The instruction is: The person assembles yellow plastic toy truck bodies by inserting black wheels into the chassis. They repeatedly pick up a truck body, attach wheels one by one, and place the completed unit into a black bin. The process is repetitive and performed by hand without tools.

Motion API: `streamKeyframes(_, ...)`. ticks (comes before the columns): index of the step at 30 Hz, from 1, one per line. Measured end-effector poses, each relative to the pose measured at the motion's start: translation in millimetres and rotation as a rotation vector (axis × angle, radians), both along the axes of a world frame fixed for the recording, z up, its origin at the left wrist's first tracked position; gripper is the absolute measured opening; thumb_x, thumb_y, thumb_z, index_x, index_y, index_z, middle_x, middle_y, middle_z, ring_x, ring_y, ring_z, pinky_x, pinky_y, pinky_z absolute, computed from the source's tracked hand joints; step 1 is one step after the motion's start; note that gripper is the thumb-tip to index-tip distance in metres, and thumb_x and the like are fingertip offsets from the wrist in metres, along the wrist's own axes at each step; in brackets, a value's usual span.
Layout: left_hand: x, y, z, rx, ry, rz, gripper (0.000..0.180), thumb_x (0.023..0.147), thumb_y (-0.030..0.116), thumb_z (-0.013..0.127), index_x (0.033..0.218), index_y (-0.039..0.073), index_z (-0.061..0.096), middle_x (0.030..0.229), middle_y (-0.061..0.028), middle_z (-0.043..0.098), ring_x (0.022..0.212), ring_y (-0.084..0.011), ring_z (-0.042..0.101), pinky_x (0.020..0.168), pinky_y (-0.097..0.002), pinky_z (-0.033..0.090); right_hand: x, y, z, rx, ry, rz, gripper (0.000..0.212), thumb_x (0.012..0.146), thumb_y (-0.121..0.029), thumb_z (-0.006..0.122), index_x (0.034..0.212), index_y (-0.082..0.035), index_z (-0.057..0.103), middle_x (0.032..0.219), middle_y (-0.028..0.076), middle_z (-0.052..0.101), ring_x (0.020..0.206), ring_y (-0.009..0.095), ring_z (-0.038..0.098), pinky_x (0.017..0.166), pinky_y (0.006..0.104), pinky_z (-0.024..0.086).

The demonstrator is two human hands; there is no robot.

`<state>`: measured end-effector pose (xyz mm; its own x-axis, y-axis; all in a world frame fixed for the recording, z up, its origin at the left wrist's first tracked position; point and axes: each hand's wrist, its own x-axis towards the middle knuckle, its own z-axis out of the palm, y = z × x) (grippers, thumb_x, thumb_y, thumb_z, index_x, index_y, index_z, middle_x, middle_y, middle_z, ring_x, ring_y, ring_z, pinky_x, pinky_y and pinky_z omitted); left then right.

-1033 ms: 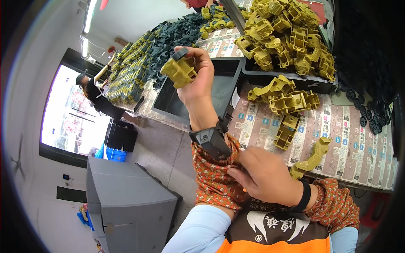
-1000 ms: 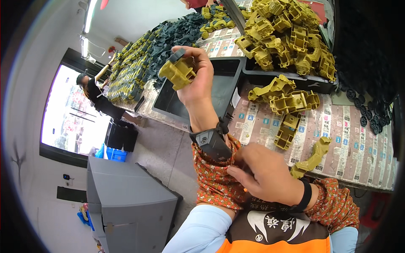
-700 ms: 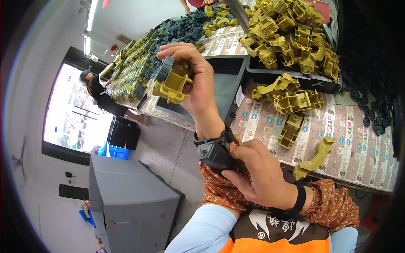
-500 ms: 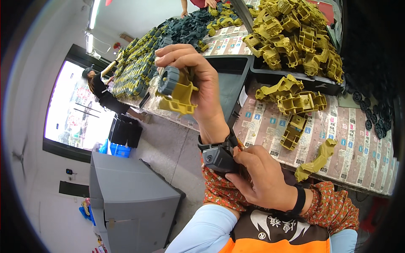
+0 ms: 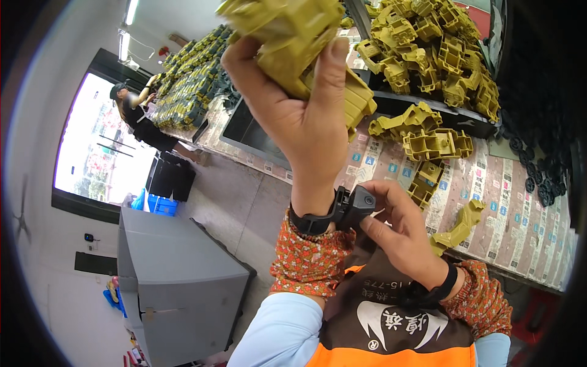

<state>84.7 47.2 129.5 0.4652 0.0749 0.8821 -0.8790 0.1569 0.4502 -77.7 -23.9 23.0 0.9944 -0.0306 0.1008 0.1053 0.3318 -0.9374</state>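
My left hand (image 5: pixel 299 119) is raised, its fingers closed around an olive-yellow plastic toy vehicle body (image 5: pixel 296 43). The body is cut off by the top edge of the picture. Around my left wrist runs a black strap with a small black camera-like device (image 5: pixel 359 203). My right hand (image 5: pixel 403 235) pinches that device between thumb and fingers. Several more toy vehicle bodies (image 5: pixel 438 144) lie on the table beyond my right hand, and a curved olive-yellow piece (image 5: pixel 460 227) rests close to the near edge.
A black tray (image 5: pixel 483 126) holds a heap of olive-yellow bodies (image 5: pixel 422 49). Black wheels (image 5: pixel 544 183) lie to its right. A dark tray (image 5: pixel 247 131) stands behind my left hand. Rows of toys cover the far table, where a person (image 5: pixel 137 116) works. A grey cabinet (image 5: pixel 183 263) stands left.
My left hand has turned over and come closer with the toy body; the grey wheel seen on it earlier is out of sight. My right hand stays on the wrist device, which has swung right.
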Motion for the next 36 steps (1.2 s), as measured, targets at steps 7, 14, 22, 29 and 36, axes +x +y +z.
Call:
streamKeyframes(7,-19.2,9.7,-6.4,-0.054,0.288,-0.089,0.06,0.091,0.014,0.082,0.137,0.002,0.045,0.116,-0.0176,0.071,0.096,-0.0255,0.074,0.078,-0.0301,0.062,-8.1,-133.1,59.6,0.77,-0.322,-0.113,0.043,0.092,-0.017,0.058,0.127,0.007,0.053,0.11,0.016,0.06,0.096,0.022,0.062,0.08,0.0334,0.052)
streamKeyframes(14,-47.2,49.4,-32.0,0.047,0.696,-0.542,0.049,0.11,0.029,0.05,0.14,-0.01,0.045,0.132,-0.0196,0.056,0.112,-0.0204,0.061,0.085,-0.0254,0.059,-154.0,-265.6,133.3,1.435,-1.037,0.272,0.017,0.098,-0.016,0.054,0.088,-0.002,0.055,0.07,0.011,0.054,0.047,0.023,0.056,0.028,0.0468,0.049)
streamKeyframes(22,-94.6,33.0,-66.2,0.253,0.811,-0.63,0.061,0.096,0.042,0.066,0.127,-0.008,0.048,0.11,-0.0189,0.056,0.089,-0.0229,0.062,0.095,-0.0553,0.059,-197.9,-263.1,119.7,1.343,-1.316,0.319,0.017,0.104,-0.015,0.053,0.109,0.001,0.056,0.07,0.02,0.061,0.051,0.029,0.061,0.03,0.045,0.051)
streamKeyframes(29,-126.8,29.1,-71.6,0.296,1.128,-0.84,0.063,0.092,0.034,0.068,0.134,-0.008,0.047,0.117,-0.0189,0.055,0.1,-0.0266,0.064,0.093,-0.0553,0.061,-160.3,-284.4,89.6,1.284,-1.088,-0.348,0.011,0.099,-0.01,0.054,0.107,-0.001,0.056,0.065,0.002,0.056,0.049,0.01,0.052,0.041,0.0236,0.037)
streamKeyframes(36,-116.8,23.1,-82.8,0.059,1.242,-0.834,0.063,0.099,0.034,0.065,0.145,-0.003,0.045,0.132,-0.0212,0.061,0.116,-0.0337,0.066,0.101,-0.0487,0.056,-92.5,-221.0,57.4,0.599,-0.348,-0.406,0.017,0.103,-0.004,0.049,0.117,0.007,0.048,0.075,0.003,0.046,0.053,0.011,0.043,0.046,0.0256,0.036)
